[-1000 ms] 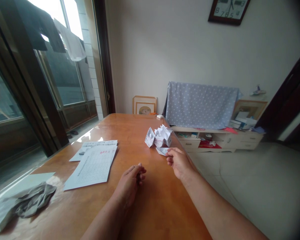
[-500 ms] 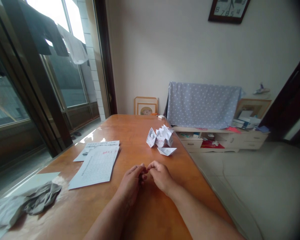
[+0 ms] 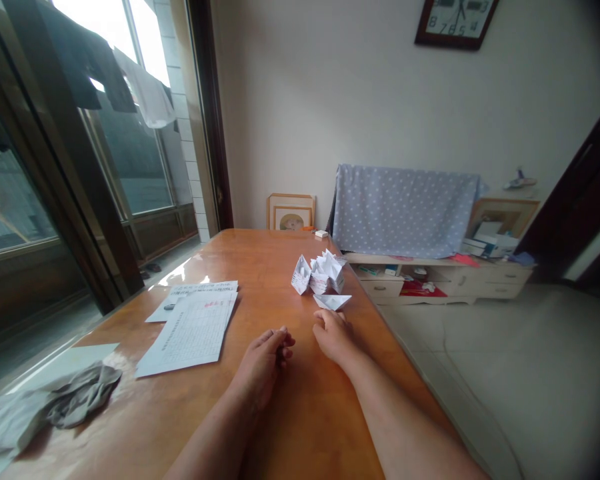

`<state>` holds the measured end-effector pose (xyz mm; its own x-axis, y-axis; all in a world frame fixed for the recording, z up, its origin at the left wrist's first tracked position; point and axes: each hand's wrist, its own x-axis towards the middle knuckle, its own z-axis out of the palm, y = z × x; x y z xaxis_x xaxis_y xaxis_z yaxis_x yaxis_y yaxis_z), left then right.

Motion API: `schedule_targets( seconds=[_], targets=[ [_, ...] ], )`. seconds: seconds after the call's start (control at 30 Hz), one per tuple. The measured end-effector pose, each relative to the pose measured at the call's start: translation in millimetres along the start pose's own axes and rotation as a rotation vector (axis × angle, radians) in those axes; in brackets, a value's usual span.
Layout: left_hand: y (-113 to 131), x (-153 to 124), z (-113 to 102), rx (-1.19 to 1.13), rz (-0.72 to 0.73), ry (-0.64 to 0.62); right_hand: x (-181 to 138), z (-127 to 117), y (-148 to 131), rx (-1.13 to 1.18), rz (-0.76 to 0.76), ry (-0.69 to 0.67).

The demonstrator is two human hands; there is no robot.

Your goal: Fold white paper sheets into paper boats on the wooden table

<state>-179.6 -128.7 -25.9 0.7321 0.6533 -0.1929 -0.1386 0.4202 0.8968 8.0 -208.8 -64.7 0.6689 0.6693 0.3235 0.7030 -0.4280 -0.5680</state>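
My left hand (image 3: pixel 270 353) rests on its side on the wooden table (image 3: pixel 290 413), fingers loosely curled in, with nothing visible in them. To its right, my right hand (image 3: pixel 334 335) is bent at the near side of a small folded paper boat (image 3: pixel 333 302). Its fingertips are partly hidden, and I cannot tell whether they touch the boat. Just beyond stands a folded paper boat (image 3: pixel 301 275) with a pointed end up, beside a cluster of white folded paper pieces (image 3: pixel 327 270) with printed lines.
Printed sheets (image 3: pixel 195 333) lie left of my hands, a dark small object (image 3: pixel 169 307) on them. A crumpled grey cloth (image 3: pixel 83 397) lies at the near left. A small white box (image 3: pixel 321 234) is at the table's far end. A low cabinet (image 3: pixel 500 292) stands beyond.
My hands were together at the fingertips. My right hand has moved away to the right and forward, up to the small paper boat. My left hand has stayed in place.
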Motion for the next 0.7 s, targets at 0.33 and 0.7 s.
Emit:
schedule_targets(
  seconds=[0.33,0.7],
  targets=[
    [0,0,0,-0.004,0.011,-0.001,4,4,11,-0.075,0.032,-0.024],
    [-5,2,-3,0.008,0.022,-0.015,7,5,16,-0.077,0.045,-0.006]
  ],
)
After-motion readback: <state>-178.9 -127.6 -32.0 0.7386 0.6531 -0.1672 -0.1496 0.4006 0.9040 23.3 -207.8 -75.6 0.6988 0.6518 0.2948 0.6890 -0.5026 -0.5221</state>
